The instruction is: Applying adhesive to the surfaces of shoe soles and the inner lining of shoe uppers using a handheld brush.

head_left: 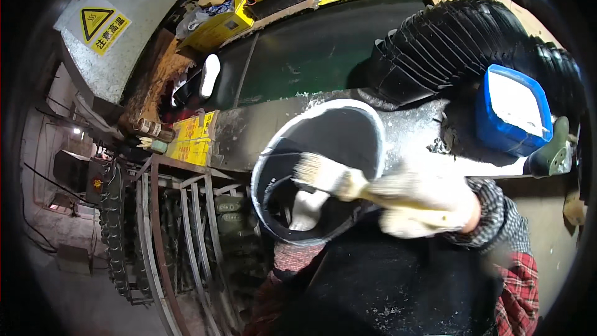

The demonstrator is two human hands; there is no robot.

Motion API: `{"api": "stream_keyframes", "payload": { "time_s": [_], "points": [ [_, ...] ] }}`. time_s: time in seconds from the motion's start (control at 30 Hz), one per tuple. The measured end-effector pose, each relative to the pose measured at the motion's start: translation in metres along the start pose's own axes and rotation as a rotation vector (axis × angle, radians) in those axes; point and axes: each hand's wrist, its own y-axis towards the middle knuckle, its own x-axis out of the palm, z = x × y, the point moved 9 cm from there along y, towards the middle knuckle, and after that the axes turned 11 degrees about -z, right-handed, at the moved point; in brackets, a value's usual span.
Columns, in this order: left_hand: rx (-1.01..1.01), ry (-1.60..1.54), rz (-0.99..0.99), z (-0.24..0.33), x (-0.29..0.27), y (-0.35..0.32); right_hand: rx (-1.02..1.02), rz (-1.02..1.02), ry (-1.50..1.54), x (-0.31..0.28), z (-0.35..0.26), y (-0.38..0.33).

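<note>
My right hand (429,202), in a white knit glove, is closed round the handle of a wide brush (318,173) with pale bristles. The brush is over a round black tub (380,143) whose rim is coated whitish. My left hand (306,210), also gloved, reaches over the near rim into the tub, its fingers bent together. Beside it inside the tub is a curved black piece (273,183) with small pale marks. What the left fingers grip is hidden in the dark. The right hand is slightly blurred.
A blue container (513,112) of white material stands at the right, by an olive-green clog (550,149). Behind lie many overlapping black sheets (460,43) and a dark belt (311,50). A white sole (210,76) lies at far left, near yellow boxes. A metal rack (186,236) stands left.
</note>
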Motion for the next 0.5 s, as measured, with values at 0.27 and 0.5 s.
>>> {"api": "stream_keyframes", "payload": {
  "time_s": [0.27,0.5],
  "points": [
    [-0.067,0.007,0.115,0.005,-0.047,0.011,0.51,0.253,-0.122,-0.015,0.115,-0.013],
    [-0.706,-3.077,-0.293,0.039,-0.158,0.107,0.861,0.093,-0.016,-0.002,0.125,-0.084]
  ]
}}
